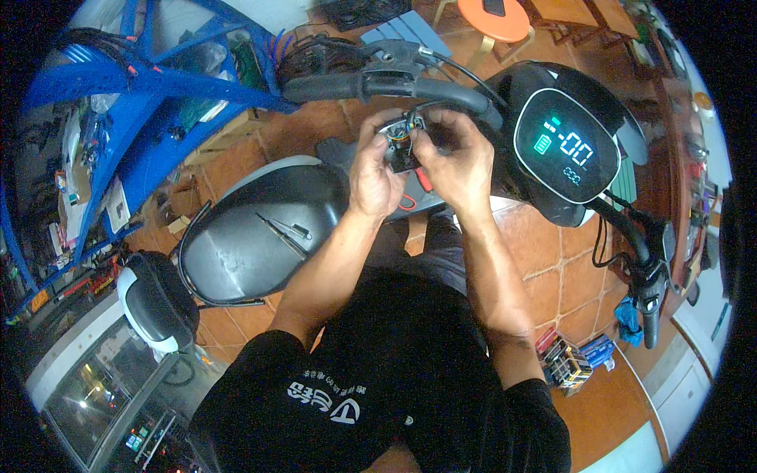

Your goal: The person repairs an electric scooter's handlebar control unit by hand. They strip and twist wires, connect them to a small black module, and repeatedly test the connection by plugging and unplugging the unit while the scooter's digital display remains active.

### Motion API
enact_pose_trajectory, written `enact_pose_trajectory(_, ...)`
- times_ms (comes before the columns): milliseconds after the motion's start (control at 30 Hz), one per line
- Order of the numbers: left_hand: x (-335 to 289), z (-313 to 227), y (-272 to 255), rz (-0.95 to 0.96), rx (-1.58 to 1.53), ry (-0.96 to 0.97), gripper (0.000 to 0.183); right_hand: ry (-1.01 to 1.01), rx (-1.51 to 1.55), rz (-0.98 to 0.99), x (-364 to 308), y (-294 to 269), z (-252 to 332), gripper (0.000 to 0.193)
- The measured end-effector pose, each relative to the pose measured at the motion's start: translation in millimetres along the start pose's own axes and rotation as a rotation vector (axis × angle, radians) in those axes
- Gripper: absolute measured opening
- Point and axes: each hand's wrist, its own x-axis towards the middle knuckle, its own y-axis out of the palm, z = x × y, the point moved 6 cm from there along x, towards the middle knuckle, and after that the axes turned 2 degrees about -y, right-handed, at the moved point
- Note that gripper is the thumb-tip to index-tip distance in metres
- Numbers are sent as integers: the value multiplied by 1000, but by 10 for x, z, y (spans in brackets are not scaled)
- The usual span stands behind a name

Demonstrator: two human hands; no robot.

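Both hands hold a small black open housing (402,158) with thin coloured wires inside, perhaps a handlebar switch case. My left hand (371,173) grips its left side, thumb along the edge. My right hand (461,162) pinches at the wires on its right side; the fingertips partly hide what they touch. Just beyond lies the scooter's black handlebar (386,85) with a cable running from it. A red-handled tool (424,180) shows below the housing, partly covered by my right hand.
The lit dashboard display (564,146) stands to the right, with the other handlebar grip (650,319) lower down. A thin black tool (280,232) lies on the black seat (236,252). Blue shelving (158,102) fills the left; an orange stool (495,20) is far off. Small boxes (564,363) sit lower right.
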Motion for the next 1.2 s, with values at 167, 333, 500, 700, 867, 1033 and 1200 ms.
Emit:
enact_pose_trajectory(167,0,-55,44,-5,102,59,47,-95,-138,-2,31,29,77,21)
enact_pose_trajectory(333,3,-55,8,-31,180,93,44,-134,-124,-58,32,57,91,18)
enact_pose_trajectory(500,-18,-22,-14,-39,154,76,43,-24,-50,25,57,42,28,19)
enact_pose_trajectory(700,-40,-39,3,-37,203,120,44,-76,-133,11,52,58,86,18)
enact_pose_trajectory(867,-63,-81,59,-46,267,159,44,-111,-159,-21,42,88,119,17)
enact_pose_trajectory(1033,-45,-83,81,-46,167,106,45,-14,20,45,23,47,47,15)
enact_pose_trajectory(1200,-29,-55,90,-4,23,79,45,-37,8,121,38,-9,39,14)
